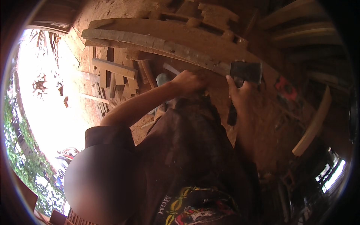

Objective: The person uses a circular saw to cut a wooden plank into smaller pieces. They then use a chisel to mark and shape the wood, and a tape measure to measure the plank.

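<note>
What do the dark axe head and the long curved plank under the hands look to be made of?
The dark blocky axe head looks like metal, dull grey-black with a matte, worn face. The long curved plank looks like raw unfinished wood, pale and rough-sawn. The right hand grips the axe just below the head; the left hand rests by the plank.

My left arm comes in bare from the lower left of the frame, bent at the elbow, with the forearm running up and to the right toward the centre. My left hand point(191, 82) sits just above the middle of the picture, fingers curled in, knuckles up. My right hand point(240, 93) is just to its right, wrapped shut in a grip, one digit pointing up toward the top edge. My right forearm drops straight down from it, dim in shadow.
</note>
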Demonstrator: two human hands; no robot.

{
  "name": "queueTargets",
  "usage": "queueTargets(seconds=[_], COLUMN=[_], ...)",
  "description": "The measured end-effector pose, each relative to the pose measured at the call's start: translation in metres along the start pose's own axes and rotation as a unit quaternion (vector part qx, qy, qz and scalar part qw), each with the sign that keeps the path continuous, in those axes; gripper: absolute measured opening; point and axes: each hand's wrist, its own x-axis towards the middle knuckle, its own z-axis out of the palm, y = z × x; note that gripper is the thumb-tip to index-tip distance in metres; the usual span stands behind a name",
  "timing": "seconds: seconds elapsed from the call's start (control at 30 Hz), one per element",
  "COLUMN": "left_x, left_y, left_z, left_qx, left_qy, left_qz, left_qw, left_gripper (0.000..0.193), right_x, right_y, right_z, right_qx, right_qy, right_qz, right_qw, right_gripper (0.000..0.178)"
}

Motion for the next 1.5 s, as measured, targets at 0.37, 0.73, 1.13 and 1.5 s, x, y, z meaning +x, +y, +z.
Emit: queueTargets(seconds=[0.37,0.73,1.13,1.5], left_x=[-0.035,-0.091,-0.008,-0.006], left_y=[-0.036,-0.071,-0.033,-0.044], left_z=[-0.086,-0.122,-0.172,-0.16], left_qx=[-0.084,-0.212,-0.541,-0.471], left_qy=[0.271,0.477,0.61,0.629], left_qz=[-0.466,-0.478,-0.2,-0.193], left_qw=[0.838,0.707,0.543,0.588], left_gripper=[0.041,0.032,0.038,0.034], right_x=[-0.006,-0.004,-0.001,-0.003], right_y=[-0.038,-0.019,-0.029,-0.031], right_z=[-0.01,-0.007,-0.013,-0.013], right_qx=[-0.018,0.054,0.016,0.017], right_qy=[-0.029,-0.036,-0.038,-0.051], right_qz=[0.13,0.095,0.112,0.079], right_qw=[0.991,0.993,0.993,0.995], right_gripper=[0.036,0.033,0.029,0.027])
